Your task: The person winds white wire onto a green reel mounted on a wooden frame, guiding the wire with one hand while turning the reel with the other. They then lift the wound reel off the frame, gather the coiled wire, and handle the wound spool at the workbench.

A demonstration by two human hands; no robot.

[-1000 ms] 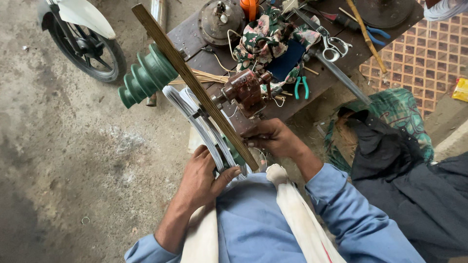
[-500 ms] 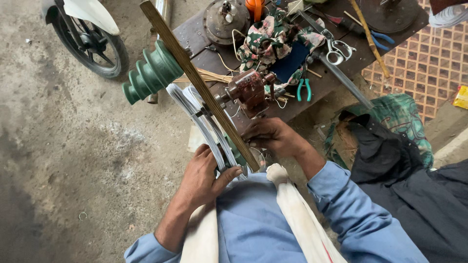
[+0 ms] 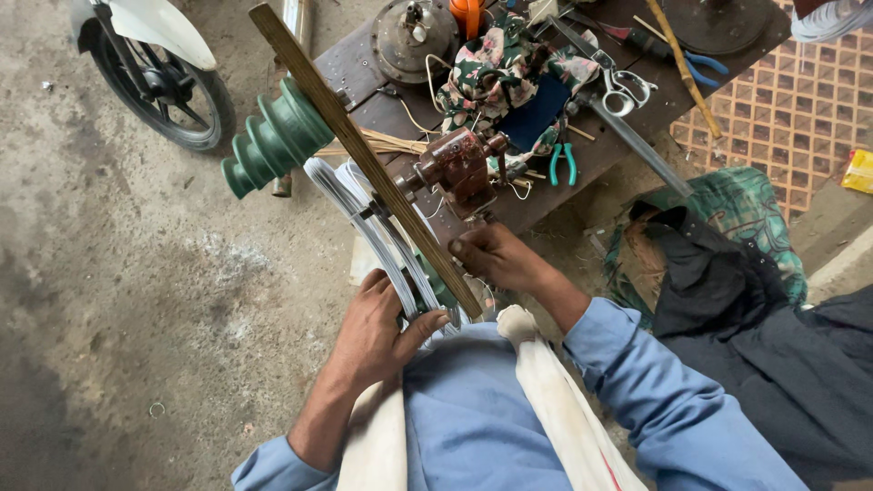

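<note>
A long wooden bar (image 3: 364, 155) runs diagonally across a green stepped former (image 3: 271, 144), and a bundle of pale wire turns (image 3: 373, 232) loops beside it. My left hand (image 3: 377, 332) cups the lower end of the wire bundle, thumb pressed toward the bar's lower tip. My right hand (image 3: 496, 256) is closed just below the brown hand-crank winding machine (image 3: 455, 168), apparently on its handle, which is hidden by the fingers. A white cloth (image 3: 555, 400) hangs over my blue-sleeved arms.
A dark workbench (image 3: 364, 73) holds a round metal cover (image 3: 414, 36), floral cloth (image 3: 496, 68), scissors (image 3: 618, 86), green-handled pliers (image 3: 564, 164) and blue-handled pliers (image 3: 700, 64). A scooter wheel (image 3: 155, 77) stands at upper left. Dark and green cloth (image 3: 727, 264) lies at right.
The view has shifted slightly. My right hand has moved a little by the winder; my left hand stays on the wire bundle.
</note>
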